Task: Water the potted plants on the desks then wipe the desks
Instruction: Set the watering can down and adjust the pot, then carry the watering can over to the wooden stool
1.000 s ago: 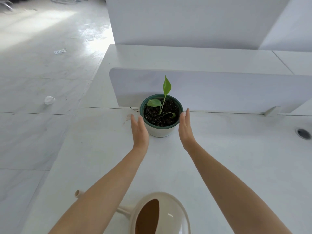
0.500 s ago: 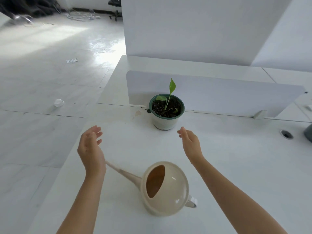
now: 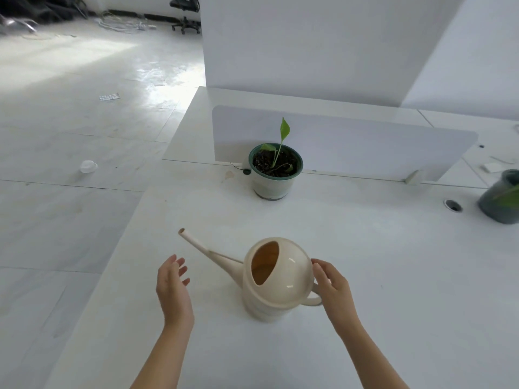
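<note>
A cream watering can [image 3: 276,279] stands on the white desk [image 3: 379,276], its spout pointing left and away from me. My right hand [image 3: 332,286] is at the can's handle on its right side, fingers loosely bent and touching the can's dome; no firm grip shows. My left hand [image 3: 172,284] hovers open, palm turned right, left of the can and below the spout. A small plant in a white pot with a green rim [image 3: 275,171] stands further back against the divider. A second, dark pot [image 3: 501,197] is at the right edge.
A low white divider panel [image 3: 351,141] runs across the back of the desk. A round cable hole [image 3: 452,205] lies right of the small pot. The desk's left edge drops to the tiled floor [image 3: 70,220], where a small white cup [image 3: 88,166] lies. An office chair [image 3: 185,12] stands far back.
Both hands drew back from the sides of the small pot toward me. My right hand came down to the watering can's handle; my left settled open beside the spout. The view tilted up.
</note>
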The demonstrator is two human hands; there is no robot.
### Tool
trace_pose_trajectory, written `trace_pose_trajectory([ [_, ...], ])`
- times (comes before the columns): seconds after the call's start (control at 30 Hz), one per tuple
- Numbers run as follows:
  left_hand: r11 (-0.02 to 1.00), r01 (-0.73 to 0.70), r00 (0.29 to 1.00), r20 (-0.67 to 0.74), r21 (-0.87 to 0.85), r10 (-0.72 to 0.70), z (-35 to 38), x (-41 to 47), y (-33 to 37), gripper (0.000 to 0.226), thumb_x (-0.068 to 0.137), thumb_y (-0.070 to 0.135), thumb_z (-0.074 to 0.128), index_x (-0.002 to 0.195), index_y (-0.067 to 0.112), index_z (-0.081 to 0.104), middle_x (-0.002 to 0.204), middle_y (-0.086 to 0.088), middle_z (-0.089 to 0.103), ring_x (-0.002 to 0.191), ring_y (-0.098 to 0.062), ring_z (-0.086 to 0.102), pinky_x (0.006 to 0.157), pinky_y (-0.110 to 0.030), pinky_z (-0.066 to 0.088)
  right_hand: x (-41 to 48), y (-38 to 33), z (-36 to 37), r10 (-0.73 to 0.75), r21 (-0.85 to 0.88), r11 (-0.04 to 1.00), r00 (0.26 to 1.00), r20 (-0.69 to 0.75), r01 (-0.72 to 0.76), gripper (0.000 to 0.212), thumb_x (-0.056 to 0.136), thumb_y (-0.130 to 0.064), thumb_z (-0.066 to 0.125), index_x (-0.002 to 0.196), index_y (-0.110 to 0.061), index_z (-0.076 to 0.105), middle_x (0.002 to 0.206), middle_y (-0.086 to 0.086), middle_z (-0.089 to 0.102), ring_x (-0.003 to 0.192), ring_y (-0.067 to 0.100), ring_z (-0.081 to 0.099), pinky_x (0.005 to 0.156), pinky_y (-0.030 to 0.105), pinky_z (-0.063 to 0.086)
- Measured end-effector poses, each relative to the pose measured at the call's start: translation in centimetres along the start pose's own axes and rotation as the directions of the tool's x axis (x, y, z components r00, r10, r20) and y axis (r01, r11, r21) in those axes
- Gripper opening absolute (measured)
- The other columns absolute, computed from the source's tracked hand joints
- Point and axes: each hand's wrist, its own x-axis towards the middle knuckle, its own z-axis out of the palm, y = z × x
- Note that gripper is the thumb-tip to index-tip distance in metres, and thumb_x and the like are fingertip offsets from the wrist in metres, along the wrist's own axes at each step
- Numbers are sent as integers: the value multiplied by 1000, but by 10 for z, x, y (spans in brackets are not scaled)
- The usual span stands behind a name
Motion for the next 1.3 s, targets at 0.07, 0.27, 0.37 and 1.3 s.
trace_pose_trajectory([
  [0.07,997,79,994,71,-24,-77,3,-3,-5,37,97,19,33,130,9,46,116,-6,53,106,-19,50,87,-34,39,-7,6,1,-14,-27,1000,1000,2,14,22,94,-22,45,109,-17,61,105,-5,64,96,5,60,79,20,52],
  [0.27,991,131,957,263,-30,-119,15,-5,-8,43,99,27,31,140,16,31,127,-3,47,119,-18,44,100,-37,35,-18,8,11,11,-100,995,1000,18,-9,19,91,-32,49,108,-23,54,95,-13,61,91,-1,56,70,17,43],
  [0.37,994,106,945,313,-32,-90,21,-6,-5,45,98,29,33,142,19,29,135,-2,45,124,-20,44,101,-37,35,-18,10,12,32,-171,985,999,-17,-34,23,91,-36,49,95,-15,59,80,-7,60,77,7,55,66,19,41],
  [1.3,971,238,677,722,-28,-145,47,-84,19,23,99,26,29,110,21,48,99,-3,56,94,-20,56,85,-37,47,-155,-1,-55,228,135,972,910,-347,-192,11,88,-25,55,90,-19,65,74,-10,68,64,-8,62,61,11,44],
])
